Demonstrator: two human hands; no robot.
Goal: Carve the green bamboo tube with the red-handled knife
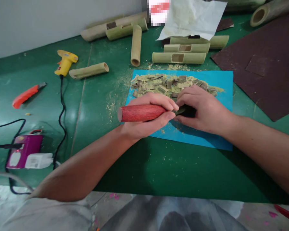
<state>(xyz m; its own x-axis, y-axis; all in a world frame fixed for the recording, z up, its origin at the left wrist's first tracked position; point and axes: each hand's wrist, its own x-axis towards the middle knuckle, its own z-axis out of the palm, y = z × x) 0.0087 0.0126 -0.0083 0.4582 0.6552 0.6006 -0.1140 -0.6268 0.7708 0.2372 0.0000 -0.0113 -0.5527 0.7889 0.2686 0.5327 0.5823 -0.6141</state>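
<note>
I sit at a worktop (159, 166) covered in a glossy dark green surface that catches soft patches of light on my left. Along its far edge runs a plain pale grey wall (50, 22), bare and evenly lit. The near edge of the worktop is grey, flecked with pink spots.

Green table (159, 166) with blue mat (221, 83), bamboo tubes (178, 57), orange cutter (26, 95).
</note>
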